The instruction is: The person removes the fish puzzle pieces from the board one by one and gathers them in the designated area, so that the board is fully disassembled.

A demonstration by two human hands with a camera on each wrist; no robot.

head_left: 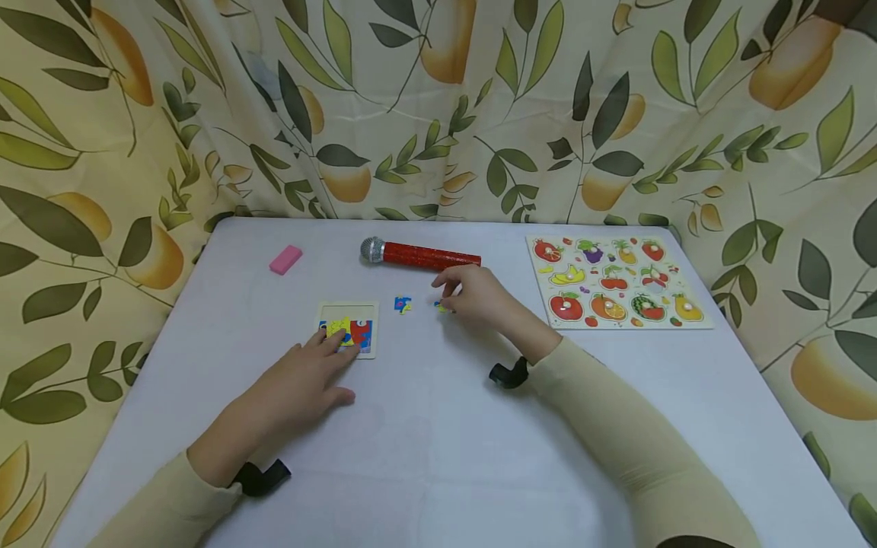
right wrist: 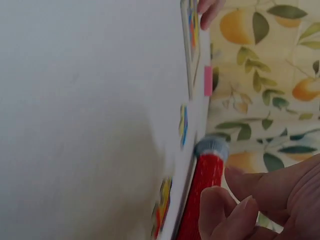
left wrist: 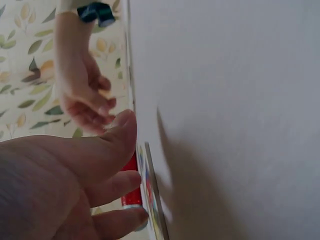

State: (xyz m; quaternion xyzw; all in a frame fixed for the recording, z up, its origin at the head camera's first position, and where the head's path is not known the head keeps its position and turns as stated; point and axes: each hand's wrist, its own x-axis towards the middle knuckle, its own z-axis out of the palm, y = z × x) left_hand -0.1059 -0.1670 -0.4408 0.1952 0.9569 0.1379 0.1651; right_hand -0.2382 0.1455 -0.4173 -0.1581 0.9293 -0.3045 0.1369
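Note:
My left hand (head_left: pixel 301 380) rests its outstretched fingers on a small jigsaw puzzle in a cream frame (head_left: pixel 349 308). Yellow, red and blue puzzle pieces (head_left: pixel 361 335) fill its lower part, some covered by the fingers. To the right of the frame lies a loose puzzle piece (head_left: pixel 402 304), blue and yellow. Another loose piece (right wrist: pixel 162 207) lies close by my right hand (head_left: pixel 473 295), which partly hides it in the head view. The right hand's fingers (right wrist: pixel 240 217) are loosely bent with nothing between them, above the table in the right wrist view.
Behind the loose pieces lies a red microphone (head_left: pixel 428 255) with a silver head. A pink block (head_left: pixel 285 259) sits at the back left. At the right is a fruit picture board (head_left: pixel 620 281). All stand on a white-covered table (head_left: pixel 438 441), with a patterned curtain (head_left: pixel 425 114) behind.

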